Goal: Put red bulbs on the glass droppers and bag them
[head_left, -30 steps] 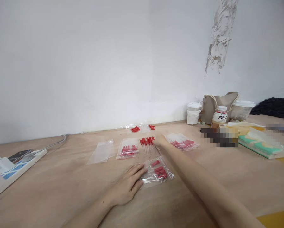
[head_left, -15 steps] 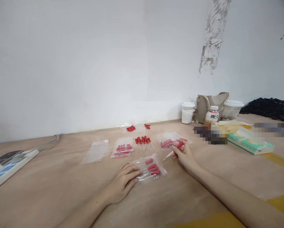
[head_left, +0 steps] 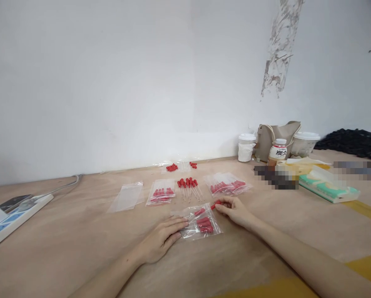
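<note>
My left hand (head_left: 168, 234) lies flat with its fingers stretched over the left end of a clear zip bag (head_left: 215, 229), pressing it on the table. Inside the bag are several glass droppers with red rubber bulbs (head_left: 204, 225). Pinched in my right hand (head_left: 235, 212) is another dropper (head_left: 215, 204), held by its red bulb at the bag's right end. Its glass tube overlaps the bag; I cannot tell how far it is inside. Several loose droppers (head_left: 187, 184) lie behind the bag.
Filled dropper bags lie at left (head_left: 162, 192) and right (head_left: 227, 184), beside flat bags (head_left: 128, 196). Red bulbs (head_left: 172, 167) lie near the wall. A power strip (head_left: 20, 217) is far left; a lidded cup (head_left: 246, 149), bottle (head_left: 278, 152) and tissue pack (head_left: 329, 184) stand right.
My right hand has moved left and toward me, bringing the dropper from beside the right-hand bags to the right end of the bag under my left hand. My left hand has stayed on the bag.
</note>
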`<state>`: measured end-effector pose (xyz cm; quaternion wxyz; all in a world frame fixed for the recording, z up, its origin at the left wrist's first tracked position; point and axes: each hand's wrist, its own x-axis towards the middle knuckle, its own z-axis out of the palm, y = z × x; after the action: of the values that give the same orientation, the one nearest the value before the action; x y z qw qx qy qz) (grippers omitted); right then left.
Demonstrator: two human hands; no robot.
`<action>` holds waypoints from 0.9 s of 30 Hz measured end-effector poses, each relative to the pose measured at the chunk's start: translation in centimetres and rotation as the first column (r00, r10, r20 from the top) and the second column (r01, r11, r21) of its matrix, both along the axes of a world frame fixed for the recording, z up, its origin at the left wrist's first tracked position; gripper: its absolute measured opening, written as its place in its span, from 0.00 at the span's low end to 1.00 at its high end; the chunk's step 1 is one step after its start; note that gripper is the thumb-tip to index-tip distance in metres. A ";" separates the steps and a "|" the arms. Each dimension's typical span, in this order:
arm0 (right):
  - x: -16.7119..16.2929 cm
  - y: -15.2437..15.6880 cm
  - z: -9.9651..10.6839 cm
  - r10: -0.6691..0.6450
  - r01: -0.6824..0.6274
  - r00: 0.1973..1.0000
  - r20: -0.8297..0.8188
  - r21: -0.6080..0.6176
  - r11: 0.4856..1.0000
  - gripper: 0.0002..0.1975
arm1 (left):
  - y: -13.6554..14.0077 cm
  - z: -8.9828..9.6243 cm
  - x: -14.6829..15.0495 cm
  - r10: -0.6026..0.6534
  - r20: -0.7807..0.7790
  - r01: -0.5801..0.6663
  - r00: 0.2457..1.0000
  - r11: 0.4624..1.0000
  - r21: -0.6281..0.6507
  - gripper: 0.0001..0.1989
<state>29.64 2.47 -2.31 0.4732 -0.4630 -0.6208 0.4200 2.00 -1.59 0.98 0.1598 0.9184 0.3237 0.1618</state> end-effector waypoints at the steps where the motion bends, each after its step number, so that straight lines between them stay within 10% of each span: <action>1: 0.1 -0.1 0.0 0.016 -0.021 0.994 0.111 0.047 0.999 0.09 | 0.0 0.0 0.0 -0.003 0.000 0.003 1.000 1.000 0.001 0.18; 6: -0.6 -0.8 0.2 0.064 -0.123 0.946 0.318 0.170 0.978 0.09 | 0.0 -0.2 -0.1 0.007 -0.018 -0.007 1.000 1.000 0.013 0.18; 15: -0.7 -0.7 0.1 0.135 -0.139 0.989 -0.054 -0.065 0.988 0.16 | -0.1 0.1 -0.1 0.018 -0.021 -0.018 1.000 1.000 0.001 0.18; 18: -0.4 -0.3 0.7 0.002 0.004 1.000 0.030 -0.194 0.981 0.15 | -0.1 0.2 -0.1 0.017 -0.035 -0.017 0.999 1.000 0.000 0.18; 27: -2.6 1.3 2.0 0.254 -0.157 0.940 0.230 -0.369 0.916 0.15 | -0.2 -0.3 -0.6 0.050 0.005 -0.050 0.999 0.998 -0.026 0.20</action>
<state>27.02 3.74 -0.27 0.2473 -0.5238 -0.6421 0.5022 1.43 -1.78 0.65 0.1683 0.9075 0.3482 0.1641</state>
